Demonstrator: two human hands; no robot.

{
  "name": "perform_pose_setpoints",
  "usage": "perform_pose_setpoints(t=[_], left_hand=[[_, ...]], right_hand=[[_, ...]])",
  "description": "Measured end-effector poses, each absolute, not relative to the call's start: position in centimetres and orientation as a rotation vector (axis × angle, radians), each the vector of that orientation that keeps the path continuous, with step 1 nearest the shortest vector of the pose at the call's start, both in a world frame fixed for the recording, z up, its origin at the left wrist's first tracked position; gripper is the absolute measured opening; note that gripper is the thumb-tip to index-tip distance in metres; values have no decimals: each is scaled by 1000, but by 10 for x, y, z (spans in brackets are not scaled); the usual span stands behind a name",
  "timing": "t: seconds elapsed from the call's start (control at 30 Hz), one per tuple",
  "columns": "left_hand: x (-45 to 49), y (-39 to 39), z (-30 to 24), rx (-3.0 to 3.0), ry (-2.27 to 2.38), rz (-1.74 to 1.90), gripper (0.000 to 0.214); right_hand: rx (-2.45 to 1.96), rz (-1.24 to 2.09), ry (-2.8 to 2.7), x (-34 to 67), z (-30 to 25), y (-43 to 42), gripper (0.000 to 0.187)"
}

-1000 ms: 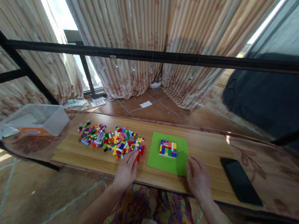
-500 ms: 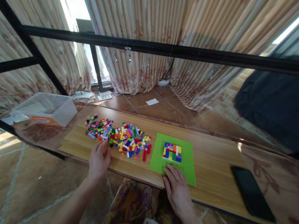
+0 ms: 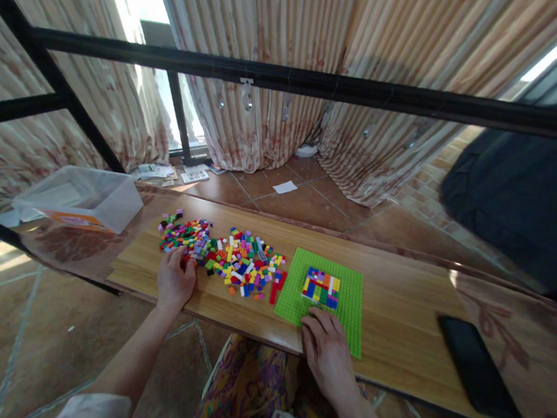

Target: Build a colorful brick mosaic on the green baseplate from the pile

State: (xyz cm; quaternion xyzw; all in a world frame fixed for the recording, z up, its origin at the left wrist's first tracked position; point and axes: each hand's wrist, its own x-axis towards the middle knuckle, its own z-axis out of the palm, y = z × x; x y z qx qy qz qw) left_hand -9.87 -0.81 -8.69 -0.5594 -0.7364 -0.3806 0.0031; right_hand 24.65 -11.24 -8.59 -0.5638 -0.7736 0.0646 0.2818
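Left hand farther left, half-curled at plastic bricks; right hand loose; holds unclear

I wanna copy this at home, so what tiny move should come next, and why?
Probably the left hand should pinch one of the loose bricks: its fingers are at their near edge, and the right hand is over the green baseplate, beside the brick square.
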Motion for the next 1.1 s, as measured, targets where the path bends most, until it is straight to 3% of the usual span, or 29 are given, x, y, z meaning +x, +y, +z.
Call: perform_pose_setpoints(t=[0.73,0.87,1.0,1.1], left_hand=[[-100,-6,-87,-1740,-2303,-1141,36],[-100,-6,-87,-1728,-2316,-1141,35],[-100,-6,-87,-1745,-2314,-1149,34],[-99,-6,-86,-1748,-2322,-1172,34]], right_hand=[[-1463,290,-1960,233,-67,-99,23],[-1452,364,-1954,196,-61,-77,34],[-1578,455,-1909,169,-67,-51,59],[-1643,485,-1899,159,-73,-38,59]])
